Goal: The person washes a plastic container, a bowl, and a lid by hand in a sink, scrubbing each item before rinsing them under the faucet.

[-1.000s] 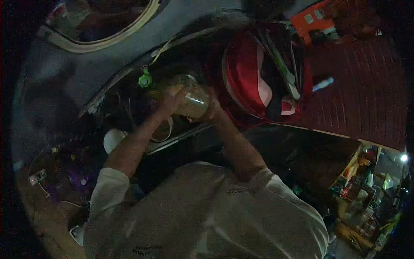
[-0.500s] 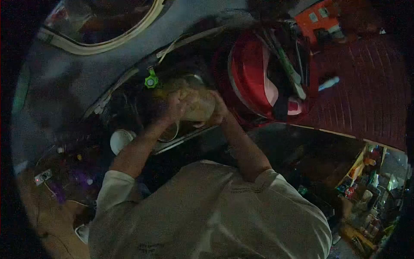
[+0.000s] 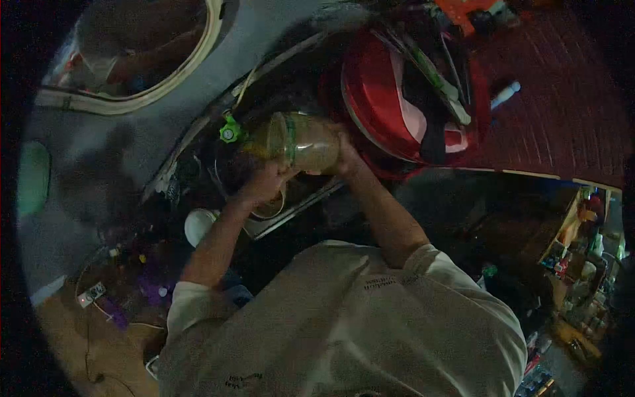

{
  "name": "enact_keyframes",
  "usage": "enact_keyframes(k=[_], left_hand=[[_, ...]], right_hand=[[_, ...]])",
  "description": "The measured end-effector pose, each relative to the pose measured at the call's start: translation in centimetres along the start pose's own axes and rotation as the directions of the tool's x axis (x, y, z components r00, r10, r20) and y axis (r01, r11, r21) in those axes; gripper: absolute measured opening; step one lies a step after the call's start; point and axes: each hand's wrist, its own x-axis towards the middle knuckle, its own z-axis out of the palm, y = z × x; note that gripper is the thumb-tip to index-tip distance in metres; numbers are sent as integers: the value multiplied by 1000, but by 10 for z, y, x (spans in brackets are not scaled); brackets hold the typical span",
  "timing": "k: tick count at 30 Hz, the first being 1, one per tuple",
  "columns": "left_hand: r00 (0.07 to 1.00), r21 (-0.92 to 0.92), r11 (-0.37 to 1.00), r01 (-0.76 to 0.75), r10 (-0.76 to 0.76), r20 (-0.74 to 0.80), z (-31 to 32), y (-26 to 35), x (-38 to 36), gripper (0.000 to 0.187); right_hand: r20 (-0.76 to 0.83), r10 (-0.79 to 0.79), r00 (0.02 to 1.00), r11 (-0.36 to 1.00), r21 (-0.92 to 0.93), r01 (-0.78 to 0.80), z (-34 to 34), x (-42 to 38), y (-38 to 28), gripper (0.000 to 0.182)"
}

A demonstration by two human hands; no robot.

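A large see-through jar point(image 3: 314, 147) with a green band near one end lies tilted sideways over a dark sink point(image 3: 291, 215). My right hand point(image 3: 346, 153) is wrapped around its right end. My left hand point(image 3: 268, 182) grips the lower edge near the banded end; its fingertips are partly hidden. A green tap handle point(image 3: 228, 130) stands just left of the jar. Below my left hand is a pale round bowl or cup point(image 3: 272, 204), partly covered by the hand. The dim light blurs what is inside the jar.
A red and white rice-cooker-like appliance point(image 3: 377, 92) stands to the right, by a dark red ridged surface point(image 3: 549, 112). A round-framed mirror point(image 3: 215, 33) is at the upper left. A white round container point(image 3: 200, 227) sits beside my left forearm. Shelves with bottles point(image 3: 589, 278) are at the right.
My left hand has moved down from the jar's upper side to its lower edge, and the banded end now shows. The whole view has shifted slightly.
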Motion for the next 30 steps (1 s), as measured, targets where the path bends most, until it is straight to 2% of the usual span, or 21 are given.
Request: enact_keyframes(k=[1, 3, 4, 5, 7, 8, 9, 10, 12, 13, 14, 15, 19, 20, 21, 24, 25, 26, 27, 28, 30], left_hand=[[1000, 7, 1000, -4, 4, 9, 0, 4, -1, 45], [982, -324, 927, 188, -186, 36, 3, 11, -1, 51], [983, -318, 930, 185, -181, 43, 11, -6, 6, 51], [966, -559, 799, 221, -260, 10, 24, -38, 18, 50], [940, -760, 609, 226, -342, 6, 16, -32, 31, 49], [921, -939, 219, 264, -346, 178, -13, 14, 33, 50], [899, -935, -212, 285, -279, 337, -28, 39, 34, 52], [898, -934, -210, 290, -277, 341, -26, 39, 33, 52], [974, -945, 275, 175, -186, 126, -21, 44, 25, 54], [975, -944, 278, 176, -181, 129, -16, 51, 16, 54], [994, -517, 849, 111, -86, 72, -13, 67, 0, 53], [995, 172, 984, -40, 24, 95, -11, 76, -9, 51], [923, 52, 985, -162, 132, 361, -13, 30, 13, 50], [967, -457, 881, 122, -2, 253, -12, 23, 20, 52], [956, -839, 461, 290, -178, 233, -12, 16, 25, 53], [953, -898, 325, 295, -172, 251, -16, 11, 40, 60], [952, -894, 332, 301, -159, 261, -12, 22, 35, 60], [990, -599, 789, 138, -106, 89, -13, 57, 18, 59], [999, -101, 994, -37, 33, -42, -13, 76, 10, 57], [998, -97, 995, -38, 34, -45, -17, 69, 12, 57], [909, 76, 990, 123, -143, 391, -27, 44, 14, 61]], right_hand=[[114, 12, 993, 999, 29, -15, -8, 7, 1, 72], [227, 9, 974, 998, 61, -23, -7, 9, 4, 69], [99, 25, 995, 999, 24, -28, -8, 8, 3, 64], [-33, 39, 999, 999, -11, -39, -3, 5, 3, 61], [-48, -43, 998, 997, -62, 40, 17, -1, 6, 62], [-54, -118, 992, 987, -118, 111, 26, -4, 6, 63], [-55, -122, 991, 986, -117, 115, 34, -6, 6, 63], [-50, -139, 989, 987, -86, 134, 40, -8, 5, 63], [-48, -164, 985, 985, -55, 162, 38, -11, 1, 63], [-40, -128, 991, 992, -16, 127, 33, -10, -6, 59], [-29, -88, 996, 996, 24, 88, 27, -9, -9, 55], [-29, -90, 995, 995, 31, 91, 22, -8, -10, 55], [-106, -84, 991, 994, -80, 76, 24, 2, -5, 55], [-163, -126, 979, 982, -161, 100, 29, 4, -3, 55], [-162, -134, 978, 982, -157, 109, 40, 1, -2, 55], [-160, -148, 976, 989, -26, 145, 40, -5, -5, 50], [-77, -206, 975, 978, -31, 205, 21, 1, -8, 50], [10, -257, 966, 966, -37, 257, 9, 4, -11, 50], [10, -261, 965, 965, -41, 261, 7, 1, -16, 50], [-57, -226, 972, 968, -123, 218, 8, -3, -20, 50], [-116, -194, 974, 965, -200, 168, 21, -7, -24, 50]])
